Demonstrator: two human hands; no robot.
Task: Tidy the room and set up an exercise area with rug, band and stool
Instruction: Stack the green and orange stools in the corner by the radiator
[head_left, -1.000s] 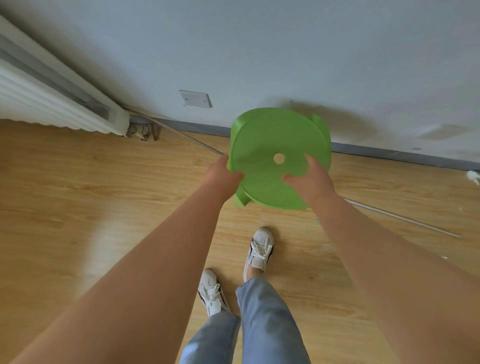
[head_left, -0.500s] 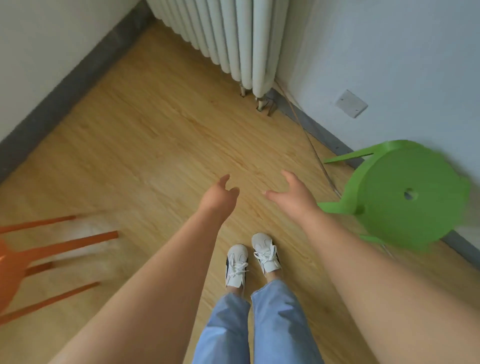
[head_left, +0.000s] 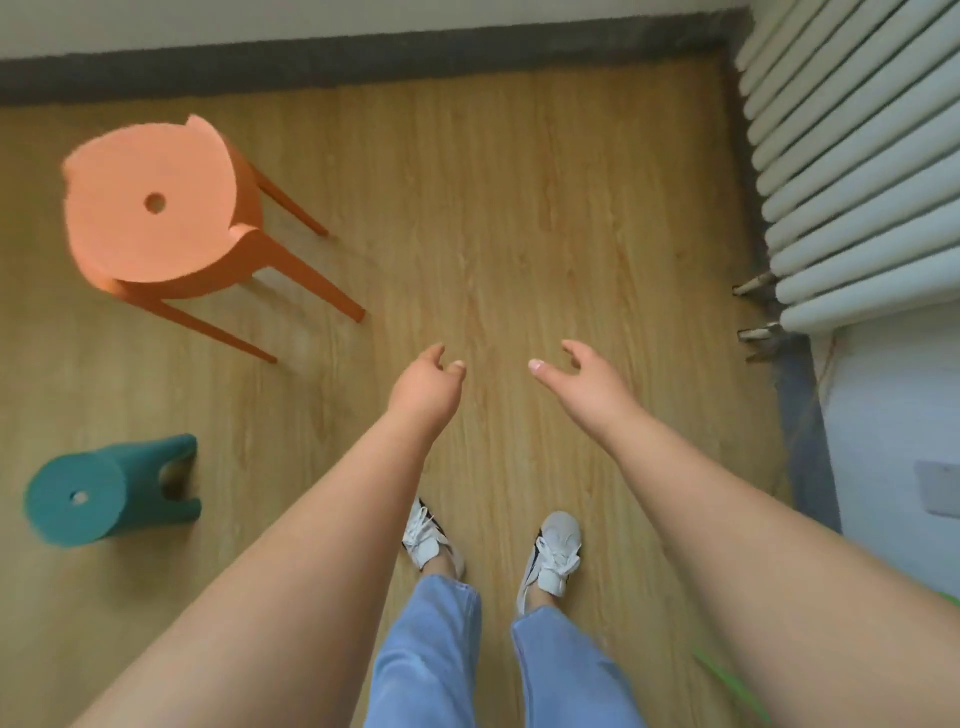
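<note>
A tall orange stool (head_left: 156, 208) with a round seat and a centre hole stands on the wooden floor at the upper left. A short dark-green stool (head_left: 104, 491) sits lower left. Only a sliver of the light-green stool (head_left: 727, 680) shows at the bottom right behind my right arm. My left hand (head_left: 426, 387) and my right hand (head_left: 582, 376) reach forward over bare floor, fingers loosely curled, holding nothing. Neither hand touches a stool. No rug or band is in view.
A white radiator (head_left: 857, 171) fills the upper right along the wall, with a wall socket (head_left: 937, 488) lower right. A grey skirting board (head_left: 363, 62) runs along the far wall. My feet in white trainers stand below my hands.
Both hands released the light-green stool, which stayed by the wall. My view swung left, so the orange and dark-green stools came into sight and the light-green one slid to the bottom right edge.
</note>
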